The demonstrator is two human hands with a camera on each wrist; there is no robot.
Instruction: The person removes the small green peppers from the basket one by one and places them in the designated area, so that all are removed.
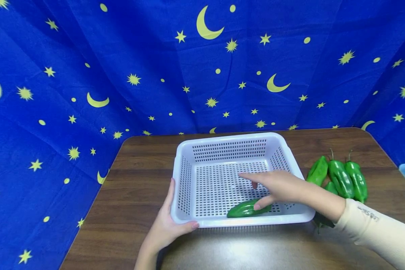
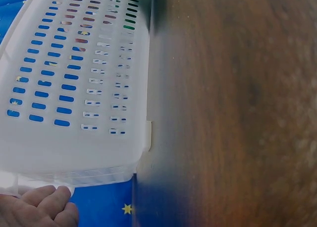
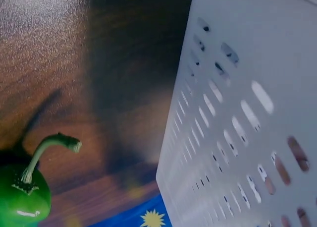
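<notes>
A white perforated plastic basket [image 1: 227,140] stands on the wooden table. My left hand [image 1: 164,228] grips its near left corner, thumb along the front rim and fingers against the outer side; curled fingers [image 2: 54,204] show by the basket's end in the left wrist view. Inside, a green pepper [image 1: 243,209] lies along the front wall. Over it reaches my right hand [image 1: 279,184], fingers spread and extended, the thumb overlapping the pepper in the head view. The right hand itself is out of sight in the right wrist view, apart from skin glimpsed through the basket's slots.
Right of the basket lie several more green peppers [image 1: 341,179], partly hidden behind the right forearm. One stemmed pepper [image 3: 25,199] shows beside the basket in the right wrist view. A blue cloth [image 1: 219,86] with moons and stars hangs behind the wooden table [image 1: 138,180].
</notes>
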